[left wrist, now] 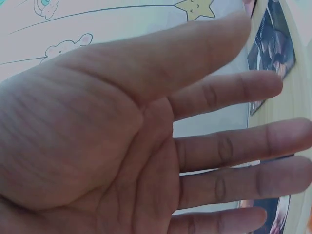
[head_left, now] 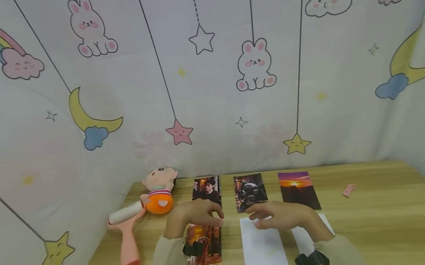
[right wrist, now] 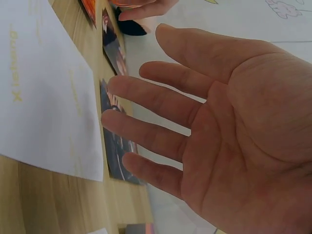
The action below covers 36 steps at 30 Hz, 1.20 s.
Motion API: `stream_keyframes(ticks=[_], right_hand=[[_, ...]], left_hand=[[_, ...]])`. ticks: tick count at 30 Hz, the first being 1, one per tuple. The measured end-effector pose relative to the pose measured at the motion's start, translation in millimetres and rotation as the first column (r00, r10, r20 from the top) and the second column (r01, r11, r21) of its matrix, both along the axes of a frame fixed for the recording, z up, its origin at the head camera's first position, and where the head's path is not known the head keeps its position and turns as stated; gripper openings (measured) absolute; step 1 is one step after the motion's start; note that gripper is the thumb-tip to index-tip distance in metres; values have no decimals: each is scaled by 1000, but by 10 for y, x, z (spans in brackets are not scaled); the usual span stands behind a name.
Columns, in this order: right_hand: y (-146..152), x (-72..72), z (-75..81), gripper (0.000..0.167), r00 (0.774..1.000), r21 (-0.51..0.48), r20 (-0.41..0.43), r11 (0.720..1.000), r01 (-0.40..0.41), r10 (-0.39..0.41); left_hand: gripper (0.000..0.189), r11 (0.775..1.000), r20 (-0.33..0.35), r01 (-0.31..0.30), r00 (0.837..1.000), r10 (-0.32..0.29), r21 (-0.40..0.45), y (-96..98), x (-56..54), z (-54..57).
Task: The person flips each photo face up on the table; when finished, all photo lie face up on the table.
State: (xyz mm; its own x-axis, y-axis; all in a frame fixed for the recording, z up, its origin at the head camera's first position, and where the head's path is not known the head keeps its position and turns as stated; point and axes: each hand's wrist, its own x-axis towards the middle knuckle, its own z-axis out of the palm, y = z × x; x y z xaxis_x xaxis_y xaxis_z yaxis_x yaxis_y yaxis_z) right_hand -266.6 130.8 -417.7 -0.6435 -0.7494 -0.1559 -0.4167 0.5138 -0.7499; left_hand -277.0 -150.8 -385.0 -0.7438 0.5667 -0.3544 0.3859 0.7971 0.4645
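Both hands hover over the wooden table with relaxed, spread fingers and hold nothing. My left hand (head_left: pixel 198 213) is above a photo of a dog among autumn leaves (head_left: pixel 203 254), overlapping a photo of a person in dark clothes (head_left: pixel 206 190) behind it. My right hand (head_left: pixel 280 215) is over a white sheet (head_left: pixel 264 249), its fingertips near a motorcycle photo (head_left: pixel 250 190). A second white sheet (head_left: pixel 304 239) is partly hidden under the right forearm. In the right wrist view, the near white sheet (right wrist: pixel 44 97) carries faint yellow lettering.
A sunset photo (head_left: pixel 298 188) lies in the back row, right of the motorcycle photo. On the left are a pink-handled lint roller (head_left: pixel 128 239) and a plush toy in orange (head_left: pixel 159 195). A small pink clip (head_left: pixel 348 190) lies at right. A printed curtain (head_left: pixel 209 91) hangs behind.
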Motion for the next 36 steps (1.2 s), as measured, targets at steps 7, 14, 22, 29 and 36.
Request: stream_keyframes(ticks=[7, 14, 22, 29, 36], right_hand=[[59, -49, 13, 46, 1000, 3, -16, 1000, -3, 3], [121, -61, 40, 46, 999, 47, 29, 998, 43, -44], [202, -61, 68, 42, 996, 106, 13, 991, 83, -85], [239, -48, 66, 38, 993, 136, 45, 985, 103, -110], [292, -34, 56, 37, 993, 146, 51, 985, 96, -104]], left_hand=[[37, 999, 30, -10, 1000, 9, 46, 112, -79, -3], [35, 992, 145, -47, 989, 30, 113, 175, -111, -17], [45, 995, 169, 19, 985, -36, 101, 205, -132, -59], [52, 996, 150, 28, 988, -40, 82, 313, -153, -152], [49, 993, 166, 8, 986, -28, 120, 398, -142, -186]])
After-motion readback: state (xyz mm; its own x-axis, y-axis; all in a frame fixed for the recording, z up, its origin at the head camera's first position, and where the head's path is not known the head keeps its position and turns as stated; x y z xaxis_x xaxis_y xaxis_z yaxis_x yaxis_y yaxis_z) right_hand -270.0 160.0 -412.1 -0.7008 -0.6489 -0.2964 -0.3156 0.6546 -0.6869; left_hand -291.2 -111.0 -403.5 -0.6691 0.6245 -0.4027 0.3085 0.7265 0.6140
